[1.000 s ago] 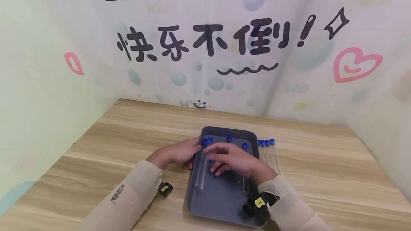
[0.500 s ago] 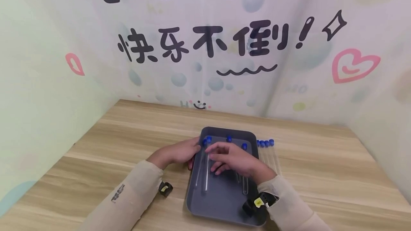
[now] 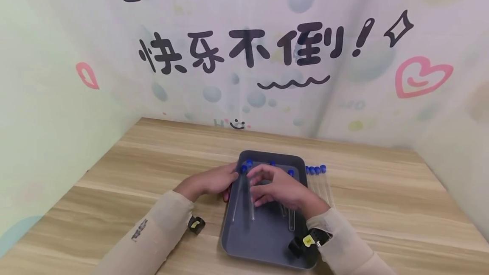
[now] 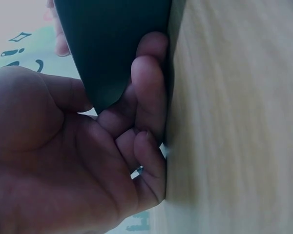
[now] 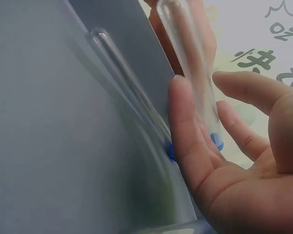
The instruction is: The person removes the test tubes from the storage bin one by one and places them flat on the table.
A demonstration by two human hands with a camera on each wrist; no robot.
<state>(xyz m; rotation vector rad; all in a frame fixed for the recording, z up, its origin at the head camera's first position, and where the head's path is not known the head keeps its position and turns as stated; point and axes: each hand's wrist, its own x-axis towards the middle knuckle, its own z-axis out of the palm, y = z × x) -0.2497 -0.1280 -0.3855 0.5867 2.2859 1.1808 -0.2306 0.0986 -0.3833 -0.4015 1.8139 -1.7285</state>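
A dark grey tray point(image 3: 259, 243) lies on the table. My left hand point(image 3: 214, 180) grips its left side, thumb at the rim, with fingers curled against the outer wall in the left wrist view. Above the tray, my right hand point(image 3: 280, 188) pinches a clear test tube point(image 5: 195, 63) with a blue cap point(image 5: 216, 141) between thumb and fingers. Another capped test tube point(image 3: 237, 205) lies along the tray's left wall. Farther right in the tray are more test tubes point(image 3: 291, 220), partly hidden by the right hand.
Several blue-capped test tubes point(image 3: 320, 181) lie side by side on the wooden table point(image 3: 153, 156) just right of the tray, partly behind the right wrist. A printed cloth point(image 3: 214, 67) hangs behind the table.
The test tube in my right hand has come away from the one at the left wall, shifting right and lifting. My left hand stays on the tray.
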